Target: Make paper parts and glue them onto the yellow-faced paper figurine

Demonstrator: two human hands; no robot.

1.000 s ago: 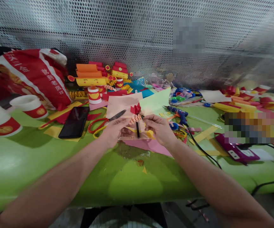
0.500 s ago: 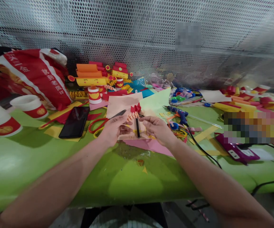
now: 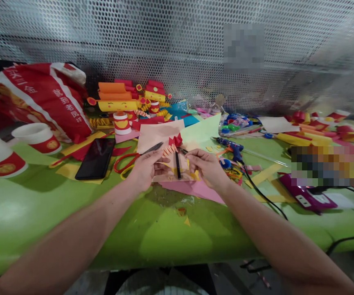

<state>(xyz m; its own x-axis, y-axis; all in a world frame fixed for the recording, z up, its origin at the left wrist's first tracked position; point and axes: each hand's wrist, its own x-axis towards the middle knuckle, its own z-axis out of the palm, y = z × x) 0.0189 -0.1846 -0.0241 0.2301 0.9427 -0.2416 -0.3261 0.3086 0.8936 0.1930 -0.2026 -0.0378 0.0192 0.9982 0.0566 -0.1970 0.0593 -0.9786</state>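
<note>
My left hand is closed, its thumb and fingers pinching one end of a pale orange folded paper spring. A red paper piece is right beside the spring's far end; I cannot tell whether they are joined. My right hand has thumb and fingertips pressed together just right of the spring, near a small dark tip; what it holds is too small to make out. Between the hands lies a black pen on paper. Scissors with red handles lie by my left hand.
A phone and white-and-red paper cups are on the left. Paper figures stand behind. To the right lie a blue glue gun with a black cord and a purple power strip. Pink paper lies in front.
My right hand has drawn slightly to the right, away from the paper spring, and its fingertips have come together. My left hand has stayed nearly in place with the spring.
</note>
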